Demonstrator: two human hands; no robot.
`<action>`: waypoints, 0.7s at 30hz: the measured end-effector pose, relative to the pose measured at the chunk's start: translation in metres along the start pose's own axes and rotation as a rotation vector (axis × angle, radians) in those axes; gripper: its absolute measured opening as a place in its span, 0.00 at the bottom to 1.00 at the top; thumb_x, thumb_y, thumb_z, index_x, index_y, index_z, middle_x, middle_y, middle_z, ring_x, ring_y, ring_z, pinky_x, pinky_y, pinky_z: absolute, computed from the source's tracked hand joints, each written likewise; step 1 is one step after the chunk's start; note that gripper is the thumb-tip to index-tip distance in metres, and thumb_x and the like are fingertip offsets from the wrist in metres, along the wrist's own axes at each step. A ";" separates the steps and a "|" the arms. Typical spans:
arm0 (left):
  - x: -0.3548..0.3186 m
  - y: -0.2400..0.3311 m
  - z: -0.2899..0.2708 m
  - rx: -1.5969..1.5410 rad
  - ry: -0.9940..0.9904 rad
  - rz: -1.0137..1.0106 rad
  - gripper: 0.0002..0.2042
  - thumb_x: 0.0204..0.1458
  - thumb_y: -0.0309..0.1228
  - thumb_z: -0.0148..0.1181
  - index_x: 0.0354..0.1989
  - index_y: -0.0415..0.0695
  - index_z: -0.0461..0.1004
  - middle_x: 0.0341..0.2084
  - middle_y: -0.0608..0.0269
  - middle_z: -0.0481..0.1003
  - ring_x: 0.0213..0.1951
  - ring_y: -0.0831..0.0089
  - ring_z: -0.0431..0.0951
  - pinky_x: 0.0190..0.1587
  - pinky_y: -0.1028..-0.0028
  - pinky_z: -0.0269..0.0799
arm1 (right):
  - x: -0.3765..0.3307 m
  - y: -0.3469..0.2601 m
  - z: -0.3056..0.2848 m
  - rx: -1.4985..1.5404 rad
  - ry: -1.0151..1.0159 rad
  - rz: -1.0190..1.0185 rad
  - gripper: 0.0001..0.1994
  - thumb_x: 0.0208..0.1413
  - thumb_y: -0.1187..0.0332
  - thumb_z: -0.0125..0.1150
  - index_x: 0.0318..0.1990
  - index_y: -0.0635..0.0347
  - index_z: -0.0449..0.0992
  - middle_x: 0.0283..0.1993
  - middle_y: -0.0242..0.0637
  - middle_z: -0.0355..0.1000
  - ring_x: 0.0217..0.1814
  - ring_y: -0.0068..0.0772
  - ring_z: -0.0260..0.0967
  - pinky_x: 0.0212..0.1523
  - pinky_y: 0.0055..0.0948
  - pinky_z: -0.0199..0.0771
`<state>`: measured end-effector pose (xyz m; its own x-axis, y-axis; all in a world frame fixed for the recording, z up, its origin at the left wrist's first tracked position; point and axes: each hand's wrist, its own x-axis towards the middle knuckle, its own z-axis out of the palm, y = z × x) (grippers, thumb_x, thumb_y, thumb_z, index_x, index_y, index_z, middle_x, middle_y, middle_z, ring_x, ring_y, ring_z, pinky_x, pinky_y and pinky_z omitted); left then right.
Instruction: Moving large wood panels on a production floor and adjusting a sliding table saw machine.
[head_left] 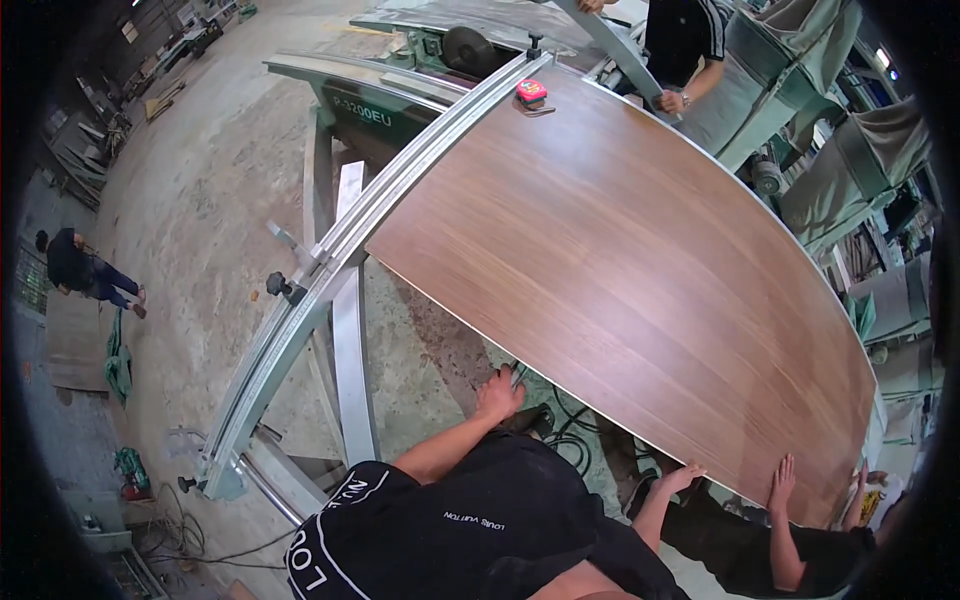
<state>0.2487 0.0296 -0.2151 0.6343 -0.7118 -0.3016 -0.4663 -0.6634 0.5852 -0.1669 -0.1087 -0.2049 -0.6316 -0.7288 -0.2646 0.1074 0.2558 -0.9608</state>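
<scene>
A large brown wood-grain board (610,270) with a pale edge lies flat on a sliding-table saw. My left hand (500,395) is just off its near edge, fingers curled round a small dark thing too small to name. My right hand (682,479) rests against the near edge farther right, fingers stretched out along it. A pink tape measure (531,94) sits at the board's far left corner, beside a small bent metal piece (538,111). The saw's long aluminium fence (400,170) runs along the left edge.
At right, a co-worker's hand (783,483) lies flat on the board. Another person (685,50) at the far side holds a long metal bar (615,45). Black cables (570,440) lie under the near edge. Someone (88,270) stands at far left. Dust-collector bags (860,170) stand at right.
</scene>
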 end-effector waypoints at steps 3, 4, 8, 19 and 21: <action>-0.001 -0.001 0.001 -0.010 0.029 0.001 0.23 0.47 0.43 0.53 0.47 0.40 0.61 0.38 0.40 0.73 0.39 0.40 0.75 0.42 0.46 0.70 | -0.013 -0.007 0.006 0.038 0.027 -0.020 0.27 0.62 0.49 0.43 0.61 0.59 0.58 0.59 0.44 0.59 0.59 0.44 0.60 0.55 0.43 0.68; -0.001 -0.002 0.001 -0.007 0.026 0.005 0.23 0.47 0.43 0.53 0.47 0.40 0.61 0.38 0.40 0.73 0.39 0.40 0.75 0.42 0.46 0.70 | -0.017 -0.009 0.007 0.043 0.035 -0.010 0.28 0.62 0.49 0.43 0.62 0.58 0.57 0.59 0.44 0.60 0.59 0.44 0.60 0.55 0.44 0.67; -0.001 -0.002 -0.001 -0.004 -0.014 -0.033 0.23 0.47 0.43 0.54 0.47 0.40 0.62 0.37 0.40 0.73 0.39 0.40 0.75 0.42 0.46 0.69 | -0.021 -0.016 0.012 0.021 0.066 0.034 0.30 0.63 0.48 0.43 0.66 0.54 0.52 0.58 0.41 0.62 0.59 0.43 0.60 0.56 0.44 0.67; 0.003 -0.011 0.007 -0.017 0.076 0.020 0.22 0.48 0.44 0.52 0.46 0.41 0.61 0.36 0.37 0.73 0.37 0.37 0.74 0.41 0.44 0.69 | 0.011 0.015 0.006 -0.009 0.027 -0.002 0.32 0.59 0.41 0.46 0.66 0.46 0.53 0.52 0.36 0.63 0.49 0.37 0.63 0.42 0.41 0.70; 0.011 0.002 0.012 0.004 0.055 0.063 0.22 0.48 0.44 0.53 0.45 0.41 0.62 0.35 0.37 0.73 0.37 0.36 0.74 0.40 0.44 0.69 | 0.048 0.042 -0.022 0.065 0.044 -0.083 0.34 0.56 0.37 0.45 0.65 0.45 0.56 0.56 0.36 0.62 0.53 0.39 0.62 0.45 0.46 0.68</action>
<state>0.2468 0.0174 -0.2264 0.6367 -0.7384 -0.2225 -0.5083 -0.6188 0.5989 -0.2094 -0.1191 -0.2566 -0.6730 -0.7170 -0.1817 0.1022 0.1531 -0.9829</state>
